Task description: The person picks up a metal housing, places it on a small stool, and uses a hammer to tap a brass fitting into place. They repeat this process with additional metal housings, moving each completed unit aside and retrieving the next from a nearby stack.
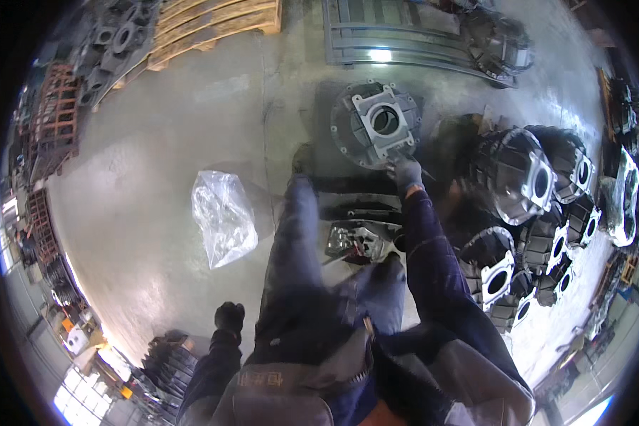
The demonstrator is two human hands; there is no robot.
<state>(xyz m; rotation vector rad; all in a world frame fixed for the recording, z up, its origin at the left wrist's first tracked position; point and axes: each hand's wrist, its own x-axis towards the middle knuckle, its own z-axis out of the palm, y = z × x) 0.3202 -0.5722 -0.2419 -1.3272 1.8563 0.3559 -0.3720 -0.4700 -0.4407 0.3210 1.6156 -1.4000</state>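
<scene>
A grey metal housing casting [362, 124], round and flanged with a lighter square face and a round bore, lies on a dark mat in front of me. My right hand [405, 174], in a grey glove, reaches to its near right edge. The fingers look closed there, around something dark and thin that I cannot make out. Low at my left side hangs my left hand [229, 317] in a dark glove, its fingers curled, with nothing visible in them. Between my legs lies a clear plastic bag [357, 241] with small metal parts in it.
Several similar castings [511, 177] are stacked close on my right. A crumpled clear plastic bag [224, 219] lies on the floor to the left. Farther off are a wooden pallet [216, 28] and a metal rack [405, 44] with another casting [497, 44] at its right end.
</scene>
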